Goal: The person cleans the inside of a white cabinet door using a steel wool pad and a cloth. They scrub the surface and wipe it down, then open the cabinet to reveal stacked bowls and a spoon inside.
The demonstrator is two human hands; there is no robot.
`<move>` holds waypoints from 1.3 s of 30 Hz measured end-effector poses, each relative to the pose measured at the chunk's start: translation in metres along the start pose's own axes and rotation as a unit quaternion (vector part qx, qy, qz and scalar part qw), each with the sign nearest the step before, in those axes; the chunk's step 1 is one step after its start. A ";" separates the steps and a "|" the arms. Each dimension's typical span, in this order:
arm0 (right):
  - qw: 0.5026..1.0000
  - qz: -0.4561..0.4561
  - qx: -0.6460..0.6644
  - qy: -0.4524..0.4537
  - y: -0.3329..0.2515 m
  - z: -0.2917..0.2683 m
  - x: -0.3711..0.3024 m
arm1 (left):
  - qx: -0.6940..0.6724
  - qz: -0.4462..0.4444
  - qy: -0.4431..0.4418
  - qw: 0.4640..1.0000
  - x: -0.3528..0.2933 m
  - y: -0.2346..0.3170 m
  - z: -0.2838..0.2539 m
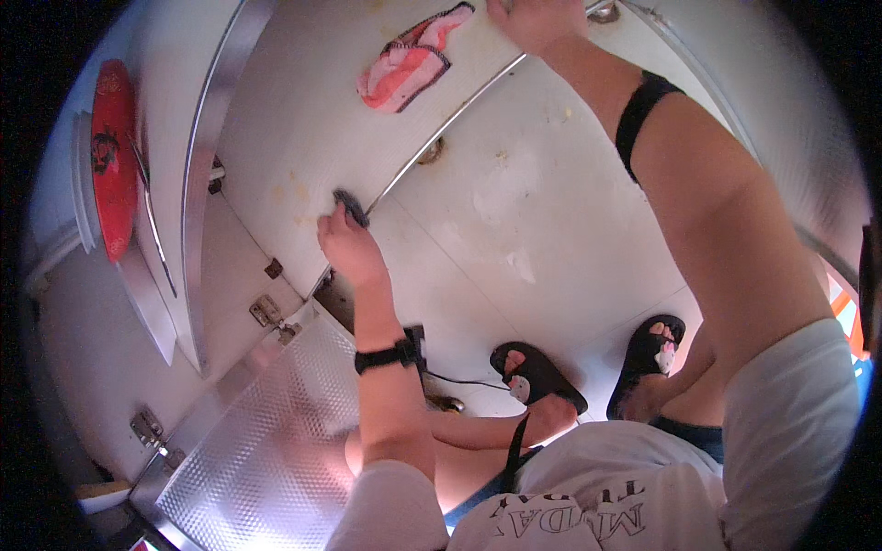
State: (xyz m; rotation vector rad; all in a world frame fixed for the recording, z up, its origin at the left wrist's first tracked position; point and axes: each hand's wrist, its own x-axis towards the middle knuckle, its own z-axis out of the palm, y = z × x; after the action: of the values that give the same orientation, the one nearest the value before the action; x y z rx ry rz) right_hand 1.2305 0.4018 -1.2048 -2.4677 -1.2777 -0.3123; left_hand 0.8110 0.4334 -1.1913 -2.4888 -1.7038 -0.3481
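The left hand (347, 241) is closed on a small dark scrub pad (351, 208), pressed on the white counter (294, 119) by its metal edge; rub the yellow spots hard in little circles; the right hand (531, 20) leans on the counter, fingers hidden; the pink cloth (409, 60) lies near.
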 end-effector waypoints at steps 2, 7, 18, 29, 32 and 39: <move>1.000 0.001 -0.011 -0.003 0.002 -0.002 0.003 | -0.021 -0.001 -0.003 1.000 -0.002 -0.016 -0.002; 0.999 0.006 -0.010 -0.031 0.005 -0.007 0.012 | 0.126 -0.263 -0.074 0.954 0.078 -0.079 -0.010; 0.996 0.023 -0.068 -0.056 0.043 -0.041 0.043 | -0.034 0.065 0.009 0.997 0.208 0.102 0.042; 0.997 0.025 -0.037 -0.065 0.065 -0.049 0.060 | -0.080 0.288 -0.029 0.954 0.269 0.252 0.036; 0.998 0.027 -0.011 -0.057 0.069 -0.048 0.066 | 0.039 0.164 -0.053 0.984 0.286 0.234 0.029; 0.998 0.026 -0.017 -0.063 0.089 -0.052 0.073 | -0.153 0.311 -0.099 0.933 0.242 0.282 0.051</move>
State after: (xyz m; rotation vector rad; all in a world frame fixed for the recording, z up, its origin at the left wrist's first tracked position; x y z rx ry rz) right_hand 1.3435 0.3884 -1.1498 -2.5811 -1.2641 -0.1697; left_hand 1.1634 0.5596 -1.1688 -3.2066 -0.8554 -0.3196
